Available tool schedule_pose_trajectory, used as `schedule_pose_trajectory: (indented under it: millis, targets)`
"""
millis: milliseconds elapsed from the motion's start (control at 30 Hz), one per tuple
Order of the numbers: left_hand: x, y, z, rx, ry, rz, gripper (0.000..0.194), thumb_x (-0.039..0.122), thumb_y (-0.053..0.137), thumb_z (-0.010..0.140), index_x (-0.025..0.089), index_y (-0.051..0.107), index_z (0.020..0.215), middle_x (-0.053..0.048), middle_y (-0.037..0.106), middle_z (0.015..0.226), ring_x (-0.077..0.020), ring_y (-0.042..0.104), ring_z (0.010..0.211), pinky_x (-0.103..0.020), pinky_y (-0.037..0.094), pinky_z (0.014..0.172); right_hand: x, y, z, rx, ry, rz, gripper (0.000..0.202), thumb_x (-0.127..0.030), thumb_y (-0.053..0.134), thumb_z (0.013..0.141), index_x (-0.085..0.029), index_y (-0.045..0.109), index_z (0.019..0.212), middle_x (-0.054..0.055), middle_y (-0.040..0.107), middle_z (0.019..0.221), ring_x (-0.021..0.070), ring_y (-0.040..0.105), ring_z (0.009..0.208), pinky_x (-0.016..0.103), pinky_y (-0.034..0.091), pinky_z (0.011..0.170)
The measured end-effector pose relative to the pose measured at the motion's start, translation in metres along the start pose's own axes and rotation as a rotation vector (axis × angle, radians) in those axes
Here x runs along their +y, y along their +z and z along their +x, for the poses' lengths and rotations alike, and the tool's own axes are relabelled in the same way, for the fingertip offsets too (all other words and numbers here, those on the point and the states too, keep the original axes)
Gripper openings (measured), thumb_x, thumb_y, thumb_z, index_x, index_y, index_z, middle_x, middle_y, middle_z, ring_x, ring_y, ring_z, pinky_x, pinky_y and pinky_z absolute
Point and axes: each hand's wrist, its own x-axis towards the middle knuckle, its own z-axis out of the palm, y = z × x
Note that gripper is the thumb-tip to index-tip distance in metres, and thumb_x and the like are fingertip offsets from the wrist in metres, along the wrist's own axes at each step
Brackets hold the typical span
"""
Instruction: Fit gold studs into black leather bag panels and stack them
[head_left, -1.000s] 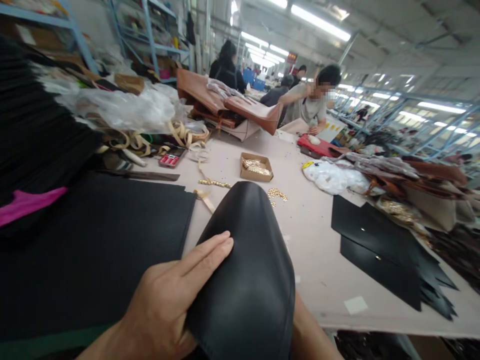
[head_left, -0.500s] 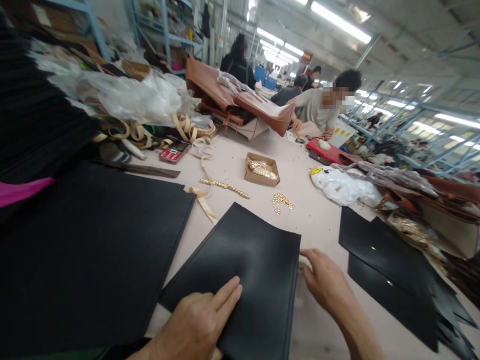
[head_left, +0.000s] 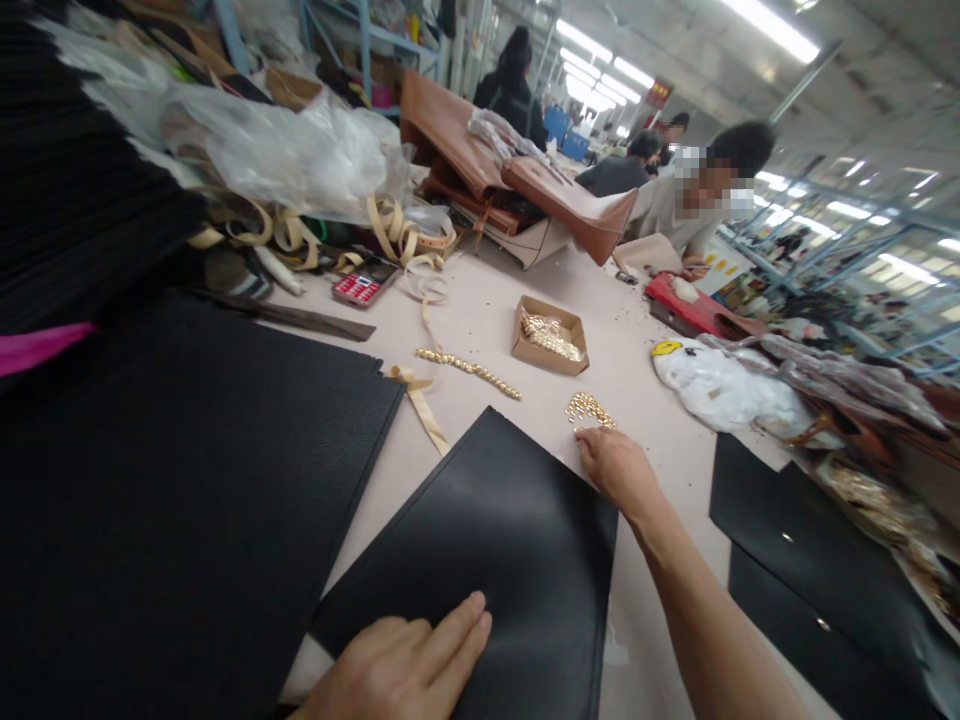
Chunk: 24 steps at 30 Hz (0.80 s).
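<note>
My left hand (head_left: 420,665) lies on a black leather panel (head_left: 525,520), its index and middle fingers stretched flat over the surface. The thumb is hidden. Beyond the panel's far right corner, my right hand (head_left: 619,470) is closed in a pinch at the table, with a tiny gold glint at its fingertips. Just past it lies a small heap of gold metal pieces (head_left: 590,408). A cardboard box (head_left: 551,357) behind the heap holds more gold pieces. A row of gold pieces (head_left: 469,370) stretches across the table left of the box.
A large black sheet (head_left: 187,500) covers the left side. Black panels with gold fittings (head_left: 780,600) lie at the right. Brown leather bags (head_left: 517,190), plastic bags (head_left: 720,385), beige strips (head_left: 424,410) and a red calculator (head_left: 365,283) surround the work area. A co-worker (head_left: 705,190) sits across the table.
My right hand has moved from the panel's right edge forward to the loose gold pieces, closing its fingers there. My left hand stays on the panel. The view has shifted slightly.
</note>
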Motion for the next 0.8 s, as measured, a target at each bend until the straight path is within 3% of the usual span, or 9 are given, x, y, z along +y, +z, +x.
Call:
schedule_pose_trajectory:
  millis: [167, 300, 433, 600, 700, 800]
  targets:
    - [0.007, -0.017, 0.008, -0.213, -0.032, 0.016, 0.062, 0.042, 0.054, 0.089, 0.010, 0.048, 0.142, -0.017, 0.055, 0.145, -0.0246, 0.069, 0.085, -0.037, 0.057, 0.072, -0.010, -0.010, 0.017, -0.096, 0.068, -0.103, 0.029, -0.016, 0.050, 0.089, -0.012, 0.077, 0.098, 0.020, 0.076, 0.095, 0.0273, 0.072, 0.090, 0.032, 0.049, 0.080]
    - [0.008, -0.019, 0.012, -0.331, -0.008, -0.011, 0.076, 0.048, 0.064, 0.084, 0.005, 0.044, 0.144, -0.020, 0.052, 0.146, -0.0260, 0.068, 0.088, -0.038, 0.055, 0.069, -0.020, -0.010, 0.023, -0.094, 0.171, -0.139, 0.029, -0.015, 0.050, 0.085, -0.006, 0.076, 0.097, 0.026, 0.074, 0.094, 0.0316, 0.073, 0.089, 0.034, 0.050, 0.075]
    - [0.009, -0.021, 0.012, -0.292, -0.022, -0.013, 0.077, 0.044, 0.068, 0.082, 0.005, 0.043, 0.144, -0.018, 0.054, 0.145, -0.0258, 0.067, 0.090, -0.038, 0.054, 0.069, -0.020, -0.009, 0.025, -0.067, 0.221, -0.103, 0.034, -0.017, 0.046, 0.087, -0.004, 0.074, 0.100, 0.027, 0.074, 0.095, 0.0341, 0.072, 0.090, 0.037, 0.049, 0.076]
    - [0.010, -0.019, 0.011, -0.186, 0.006, 0.034, 0.069, 0.045, 0.065, 0.084, 0.006, 0.049, 0.138, -0.017, 0.060, 0.139, -0.0241, 0.065, 0.084, -0.037, 0.051, 0.063, -0.014, -0.017, 0.020, -0.063, 0.212, 0.018, 0.032, -0.020, 0.046, 0.088, -0.008, 0.076, 0.088, 0.024, 0.075, 0.093, 0.0347, 0.071, 0.094, 0.039, 0.048, 0.080]
    - [0.010, -0.018, 0.010, -0.148, 0.036, 0.066, 0.066, 0.042, 0.067, 0.081, 0.007, 0.053, 0.134, -0.016, 0.064, 0.132, -0.0226, 0.063, 0.078, -0.037, 0.049, 0.058, -0.024, -0.023, -0.005, -0.073, 0.188, 0.134, 0.030, -0.024, 0.048, 0.089, -0.012, 0.075, 0.094, 0.016, 0.076, 0.089, 0.0268, 0.071, 0.086, 0.034, 0.049, 0.076]
    - [0.010, -0.019, 0.010, -0.128, 0.057, 0.079, 0.066, 0.044, 0.068, 0.080, 0.006, 0.053, 0.132, -0.016, 0.065, 0.127, -0.0215, 0.061, 0.074, -0.037, 0.047, 0.054, -0.047, -0.021, -0.054, -0.154, 0.114, 0.546, 0.031, -0.038, 0.051, 0.092, -0.015, 0.071, 0.098, 0.006, 0.073, 0.077, 0.0177, 0.067, 0.068, 0.028, 0.051, 0.066]
